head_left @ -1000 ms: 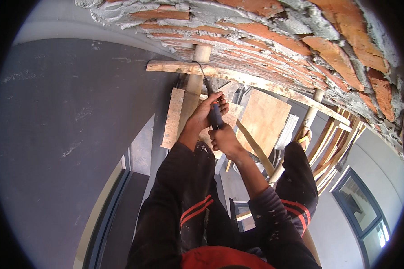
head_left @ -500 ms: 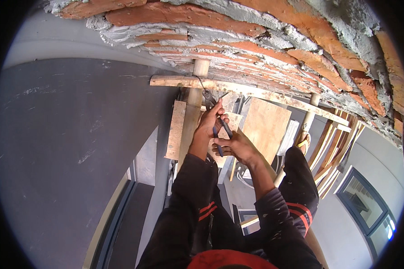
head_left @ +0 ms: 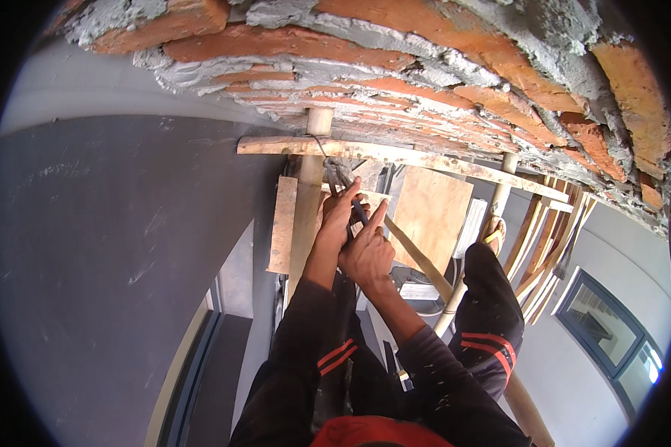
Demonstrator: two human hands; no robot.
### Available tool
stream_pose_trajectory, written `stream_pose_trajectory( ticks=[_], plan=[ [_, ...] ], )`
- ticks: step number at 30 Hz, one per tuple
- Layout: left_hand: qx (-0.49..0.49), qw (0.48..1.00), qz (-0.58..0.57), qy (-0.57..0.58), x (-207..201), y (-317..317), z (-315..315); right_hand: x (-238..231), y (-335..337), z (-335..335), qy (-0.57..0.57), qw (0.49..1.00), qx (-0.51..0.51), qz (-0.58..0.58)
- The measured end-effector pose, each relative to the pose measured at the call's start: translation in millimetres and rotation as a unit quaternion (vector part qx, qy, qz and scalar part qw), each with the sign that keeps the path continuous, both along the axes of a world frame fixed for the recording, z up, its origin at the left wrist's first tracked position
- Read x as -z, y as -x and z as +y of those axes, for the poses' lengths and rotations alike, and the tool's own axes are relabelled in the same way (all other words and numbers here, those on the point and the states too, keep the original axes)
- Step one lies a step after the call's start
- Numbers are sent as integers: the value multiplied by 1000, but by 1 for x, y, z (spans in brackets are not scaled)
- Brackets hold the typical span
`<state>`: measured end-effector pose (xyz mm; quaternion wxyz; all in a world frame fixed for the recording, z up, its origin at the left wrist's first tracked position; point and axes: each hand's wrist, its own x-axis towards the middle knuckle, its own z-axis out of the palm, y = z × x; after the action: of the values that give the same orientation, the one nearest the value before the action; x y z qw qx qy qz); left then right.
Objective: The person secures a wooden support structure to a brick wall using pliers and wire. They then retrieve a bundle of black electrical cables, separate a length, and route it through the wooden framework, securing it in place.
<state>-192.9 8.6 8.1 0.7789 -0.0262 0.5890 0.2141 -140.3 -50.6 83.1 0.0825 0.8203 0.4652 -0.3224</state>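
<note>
Just below a pale wooden plank point(head_left: 402, 155), my left hand point(head_left: 337, 216) is closed around pincers point(head_left: 361, 213) with dark handles, its index finger stretched along them. My right hand point(head_left: 368, 257) is wrapped round the lower handle ends, index finger pointing up. The jaws reach toward a thin dark wire point(head_left: 320, 146) that loops over the plank beside an upright round wooden pole point(head_left: 311, 190). Whether the jaws grip the wire is too small to tell.
A rough brick wall point(head_left: 291, 46) with grey mortar rises ahead. A dark grey wall point(head_left: 127, 223) stands at left. Plywood boards point(head_left: 431, 212) lie below. My right foot point(head_left: 496, 232) rests by a second pole point(head_left: 499, 200); long timber strips point(head_left: 533, 246) and a window point(head_left: 604, 320) are at right.
My right hand has gone from spread fingers at the handle ends to a closed grip, moving up and left against my left hand. The handles now sit closer together. The view has shifted slightly.
</note>
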Motion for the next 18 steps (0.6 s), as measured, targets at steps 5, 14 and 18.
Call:
stream_pose_trajectory(
  ticks=[5,14,18],
  plan=[
    [-159,951,-265,8,34,12,-14,-4,-27,-13,58,903,217,365],
    [-126,973,-189,-37,25,-15,-10,12,-50,6,63,996,-64,-11],
    [-97,994,-48,7,23,-23,6,17,-38,-9,42,997,-70,-10]
  ],
)
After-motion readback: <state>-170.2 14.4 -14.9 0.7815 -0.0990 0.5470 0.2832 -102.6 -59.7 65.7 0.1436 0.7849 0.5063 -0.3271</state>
